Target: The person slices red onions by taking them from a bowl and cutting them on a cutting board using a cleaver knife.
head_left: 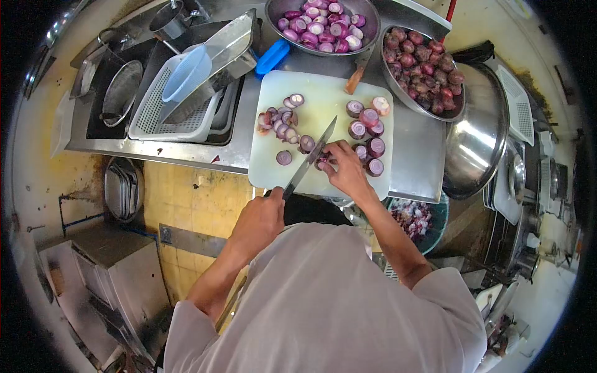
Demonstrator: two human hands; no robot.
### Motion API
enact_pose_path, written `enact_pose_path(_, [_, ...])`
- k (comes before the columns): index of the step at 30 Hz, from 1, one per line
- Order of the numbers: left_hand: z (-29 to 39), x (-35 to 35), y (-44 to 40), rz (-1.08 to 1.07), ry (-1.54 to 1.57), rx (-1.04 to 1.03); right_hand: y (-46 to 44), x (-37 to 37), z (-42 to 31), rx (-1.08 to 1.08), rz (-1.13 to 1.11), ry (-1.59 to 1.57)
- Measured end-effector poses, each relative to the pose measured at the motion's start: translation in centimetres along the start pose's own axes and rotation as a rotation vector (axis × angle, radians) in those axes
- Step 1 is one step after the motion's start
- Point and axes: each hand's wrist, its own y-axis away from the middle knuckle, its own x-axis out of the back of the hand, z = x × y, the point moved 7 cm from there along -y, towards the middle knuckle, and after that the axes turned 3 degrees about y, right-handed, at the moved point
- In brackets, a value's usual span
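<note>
My left hand [258,221] is wrapped round the black handle of a knife [310,158], whose blade slants up over the white cutting board [292,183]. Just right of the blade, my right hand [345,168] grips a red onion [321,163], partly covered by its fingers. Cut onion ends and slices [283,123] lie scattered on the board's left side. One onion piece [306,143] sits against the left side of the blade. Several onions with cut faces [375,147] stand at the board's right.
A metal bowl [273,26] of peeled onions stands behind the board, beside a blue-handled item [272,58]. Unpeeled onions fill another bowl [398,93] at the right. A white basket [140,119] is by the sink at left. Below the counter's right end, a green tub [440,227] holds onion scraps.
</note>
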Motion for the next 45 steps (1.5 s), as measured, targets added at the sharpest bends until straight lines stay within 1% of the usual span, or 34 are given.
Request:
enact_pose_path(2, [-0.2,-0.4,0.1,-0.008,0.011,-0.001,-0.1,0.1,-0.4,0.036,0.006,0.088])
enact_pose_path(7, [0.1,-1.6,-0.7,-0.048,0.035,0.03,-0.3,0.1,0.0,0.053,0.021,0.097])
enact_pose_path(9, [-0.3,-2.6,-1.6,-0.025,-0.04,0.017,-0.7,0.3,0.2,0.055,0.037,0.097])
enact_pose_path(13, [0.0,-3.3,-3.5,0.011,-0.017,-0.06,-1.1,0.7,1.1,0.062,0.042,0.075])
enact_pose_path(15, [-0.7,-3.3,-4.9,0.031,-0.041,0.014,-1.0,0.9,1.3,0.073,0.067,0.089])
enact_pose_path(16, [-0.8,-3.1,-5.0,0.036,-0.038,0.012,-0.7,0.8,1.3,0.052,0.041,0.085])
enact_pose_path(18, [-0.8,-2.4,-4.8,0.023,-0.034,-0.033,-0.7,0.8,1.5,0.026,0.016,0.082])
enact_pose_path(20, [-0.4,-1.7,-3.9,0.016,-0.02,-0.042,-0.6,1.1,1.2,0.079,0.061,0.123])
enact_pose_path(21, [-0.1,-1.4,-3.2,0.007,-0.008,-0.05,-0.5,0.9,1.4,0.07,0.061,0.119])
enact_pose_path(23, [-0.1,-1.5,-2.3,-0.013,0.001,-0.023,-0.3,1.0,1.3,0.136,0.088,0.117])
enact_pose_path(24, [-0.2,-1.6,-2.0,-0.018,0.013,0.003,-0.1,1.1,0.9,0.13,0.09,0.119])
enact_pose_path(26, [-0.2,-1.6,-1.8,-0.015,0.018,0.003,0.2,0.6,0.7,-0.004,0.058,-0.13])
enact_pose_path(34, [0.2,-0.3,-0.7,0.039,-0.011,-0.033,0.1,0.2,0.4,0.066,0.121,-0.036])
enact_pose_path(36, [0.6,-0.1,-0.3,-0.002,0.0,-0.027,0.0,0.2,0.4,0.071,0.123,-0.012])
enact_pose_path(38, [0.7,0.0,0.2,-0.008,0.006,-0.033,-0.2,0.1,0.5,0.011,0.087,-0.026])
enact_pose_path(43, [1.0,0.0,0.7,-0.039,0.007,-0.005,-0.2,0.1,0.6,0.018,0.091,-0.042])
enact_pose_path(45, [1.0,-0.2,0.7,-0.044,0.017,-0.024,-0.2,0.0,0.7,0.021,0.089,-0.044])
